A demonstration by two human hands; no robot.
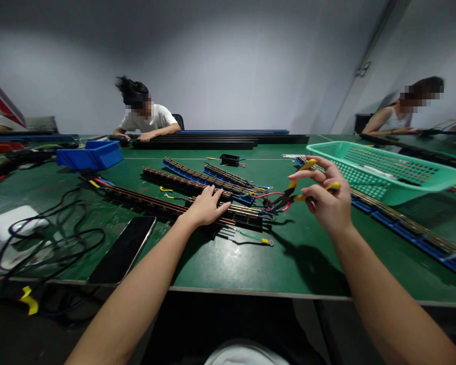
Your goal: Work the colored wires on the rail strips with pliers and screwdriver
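Note:
My left hand (206,207) lies with outstretched fingers on a long black rail with copper-coloured strips (148,201), pressing it to the table. In my right hand (331,200) is a pair of pliers with yellow handles (290,191), its handles spread apart. The plier jaws are at the coloured wires (275,194) by the rail's right end; whether they grip a wire I cannot tell. Below them, a green wire with a yellow-sleeved ring terminal (266,241) sticks out. Behind my left hand lie several similar rails, some with blue bases (228,175).
A green mesh basket (387,190) stands right, beside a long blue-based rail (399,227). At left are a blue bin (91,156), a phone (123,249), a white adapter (17,223) and tangled black cable (76,243). A small black box (230,160) sits behind. Two people work across the table.

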